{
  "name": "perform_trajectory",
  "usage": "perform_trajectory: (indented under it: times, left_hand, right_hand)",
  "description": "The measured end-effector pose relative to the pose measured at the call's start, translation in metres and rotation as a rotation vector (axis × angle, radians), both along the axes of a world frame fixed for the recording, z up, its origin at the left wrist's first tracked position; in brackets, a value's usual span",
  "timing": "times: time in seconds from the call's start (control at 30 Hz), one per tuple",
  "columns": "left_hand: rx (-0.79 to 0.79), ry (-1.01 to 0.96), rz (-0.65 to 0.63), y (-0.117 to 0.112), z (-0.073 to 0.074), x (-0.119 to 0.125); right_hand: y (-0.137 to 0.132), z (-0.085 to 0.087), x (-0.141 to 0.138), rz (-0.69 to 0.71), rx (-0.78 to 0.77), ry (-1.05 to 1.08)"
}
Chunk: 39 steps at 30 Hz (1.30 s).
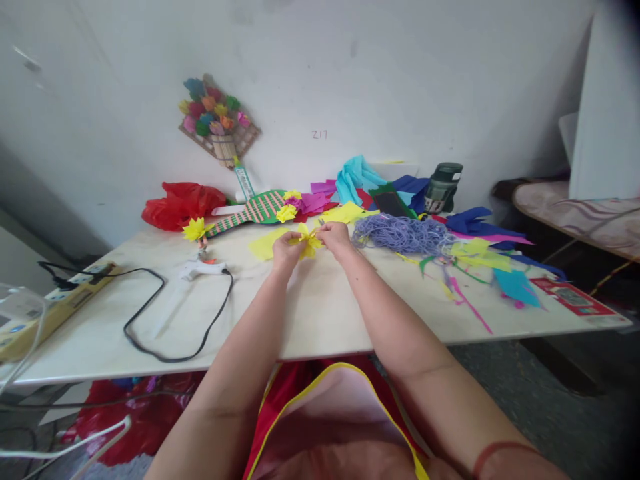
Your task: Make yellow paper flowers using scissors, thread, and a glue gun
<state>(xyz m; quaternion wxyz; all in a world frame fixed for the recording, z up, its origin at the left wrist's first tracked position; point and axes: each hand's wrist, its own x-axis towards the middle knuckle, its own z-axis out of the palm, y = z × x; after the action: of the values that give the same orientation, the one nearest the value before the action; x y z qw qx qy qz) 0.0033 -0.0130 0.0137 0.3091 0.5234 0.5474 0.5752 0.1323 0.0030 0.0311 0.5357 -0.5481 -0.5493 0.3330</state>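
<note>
Both my hands meet over the middle of the white table, pinching a small yellow paper flower between them. My left hand grips its left side with closed fingers. My right hand pinches its right side. A flat yellow paper sheet lies just behind my left hand. Another yellow paper flower rests farther left, next to a striped green and orange paper piece.
A white glue gun with a black cord lies at left, near a power strip. A pile of purple string, coloured paper scraps, a red bag and a dark bottle crowd the back.
</note>
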Motion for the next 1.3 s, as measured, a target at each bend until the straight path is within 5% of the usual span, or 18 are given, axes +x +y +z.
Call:
perform_trajectory:
  times: [0.2,0.7,1.07,1.3]
  left_hand:
    - [0.054,0.069,-0.004,0.003,-0.002,-0.001]
    - [0.121,0.090,-0.055,0.007,-0.008,-0.005]
    - [0.140,0.164,-0.065,0.002,-0.005,0.000]
    - [0.120,0.175,-0.048,-0.004,0.001,0.000]
  right_hand:
    - [-0.007,0.006,-0.003,0.084,-0.082,0.174]
    - [-0.001,0.004,0.007,0.131,0.108,-0.401]
    - [-0.007,0.009,0.002,0.060,-0.181,0.145]
    - [-0.011,0.010,0.003,0.160,-0.135,0.062]
